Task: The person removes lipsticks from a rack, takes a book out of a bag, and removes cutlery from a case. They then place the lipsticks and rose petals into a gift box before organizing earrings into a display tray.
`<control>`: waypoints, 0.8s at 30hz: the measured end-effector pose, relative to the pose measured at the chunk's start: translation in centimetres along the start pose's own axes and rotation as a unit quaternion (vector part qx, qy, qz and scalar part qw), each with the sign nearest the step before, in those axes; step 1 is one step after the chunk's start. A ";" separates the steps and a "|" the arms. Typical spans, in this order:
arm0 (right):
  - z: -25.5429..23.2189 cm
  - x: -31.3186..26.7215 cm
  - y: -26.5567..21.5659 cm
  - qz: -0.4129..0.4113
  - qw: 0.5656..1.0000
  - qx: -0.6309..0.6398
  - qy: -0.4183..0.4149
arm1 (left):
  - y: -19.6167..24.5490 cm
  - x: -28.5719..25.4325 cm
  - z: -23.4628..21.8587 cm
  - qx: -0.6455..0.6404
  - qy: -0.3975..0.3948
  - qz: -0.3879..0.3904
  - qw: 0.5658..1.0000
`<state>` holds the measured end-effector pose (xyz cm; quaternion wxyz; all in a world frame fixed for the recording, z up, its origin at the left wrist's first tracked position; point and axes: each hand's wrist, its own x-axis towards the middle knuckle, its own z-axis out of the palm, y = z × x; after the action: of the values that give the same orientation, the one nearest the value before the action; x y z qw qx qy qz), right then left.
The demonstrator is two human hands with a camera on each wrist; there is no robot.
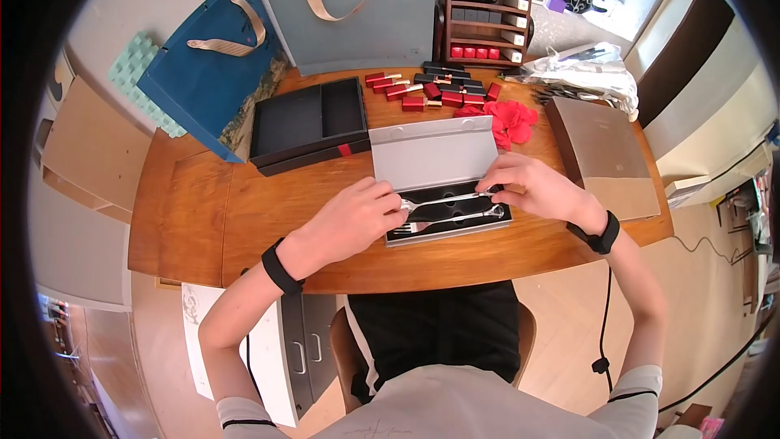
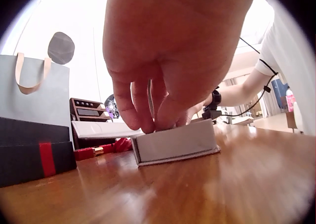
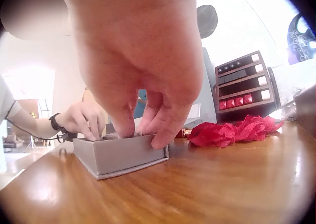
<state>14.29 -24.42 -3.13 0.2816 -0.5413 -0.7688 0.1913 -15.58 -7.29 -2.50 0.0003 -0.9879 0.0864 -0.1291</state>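
Observation:
A grey gift box [image 1: 455, 236] lies with its lid [image 1: 431, 154] raised at the back and a black insert inside. A silver fork [image 1: 416, 227] rests in the front slot, tines to the left. Behind it lies a second slim silver piece of cutlery [image 1: 445, 200], its left end partly covered by fingers. My left hand [image 1: 357, 213] pinches that left end. At the other end, my right hand [image 1: 532, 187] pinches the handle by the box's right side. In the right wrist view, a finger of the right hand [image 3: 143, 76] overlaps the box corner.
Left of the box stands an open black box [image 1: 309, 126]. Red lipsticks [image 1: 398, 89] and a red cloth flower [image 1: 510, 122] lie behind. A brown box [image 1: 601, 154] is at right. Gift bags [image 1: 349, 16] and a wooden drawer rack [image 1: 487, 24] stand at the back.

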 end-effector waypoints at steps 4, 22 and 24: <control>0.3 -0.2 0.1 0.004 1.000 0.010 0.010 | -0.3 0.1 -0.6 -0.010 -0.027 -0.011 1.000; 0.2 -0.5 -0.7 0.004 1.000 -0.016 -0.023 | 2.0 4.5 0.0 -0.144 -0.064 0.023 0.987; -0.1 -0.7 -1.2 -0.004 1.000 -0.019 -0.015 | 2.1 4.4 0.5 -0.125 -0.078 0.030 0.989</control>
<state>13.69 -25.49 -2.47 0.2608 -0.5403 -0.7788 0.1833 -11.64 -10.11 -1.92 -0.1130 -0.9841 0.1312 -0.0394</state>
